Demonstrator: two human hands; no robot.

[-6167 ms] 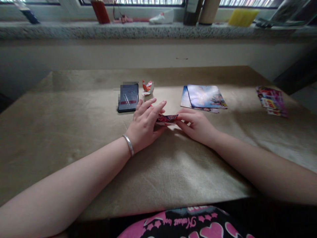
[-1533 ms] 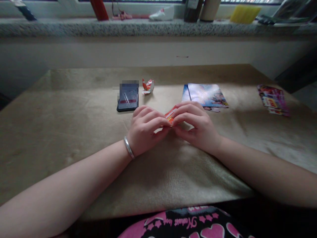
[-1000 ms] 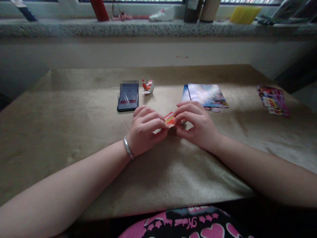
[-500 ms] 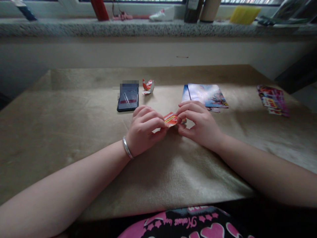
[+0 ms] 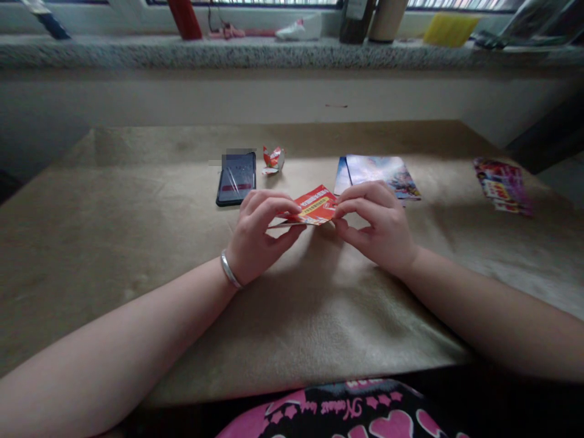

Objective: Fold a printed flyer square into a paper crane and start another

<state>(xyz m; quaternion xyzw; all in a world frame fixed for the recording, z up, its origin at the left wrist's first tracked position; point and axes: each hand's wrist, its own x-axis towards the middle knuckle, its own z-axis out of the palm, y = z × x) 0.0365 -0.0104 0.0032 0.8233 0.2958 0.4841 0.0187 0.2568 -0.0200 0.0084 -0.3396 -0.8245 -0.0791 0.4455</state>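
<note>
A folded piece of red printed paper (image 5: 314, 207) is held just above the tan table cover (image 5: 137, 231), between both hands. My left hand (image 5: 258, 234), with a silver bangle on the wrist, pinches the paper's left end with curled fingers. Pinching the right end is my right hand (image 5: 376, 225), thumb and fingers closed. More of the red face with its yellow band shows between the hands. The paper's underside is hidden.
A dark phone (image 5: 236, 179) lies behind my left hand, with a small folded red-and-white paper figure (image 5: 272, 159) beside it. Glossy picture sheets (image 5: 381, 173) lie behind my right hand. More coloured sheets (image 5: 502, 182) sit far right. The window sill (image 5: 274, 52) carries several bottles and objects.
The hands have drawn apart and risen a little. The red paper has opened out wider between them, from a small tight fold to a broader flat strip.
</note>
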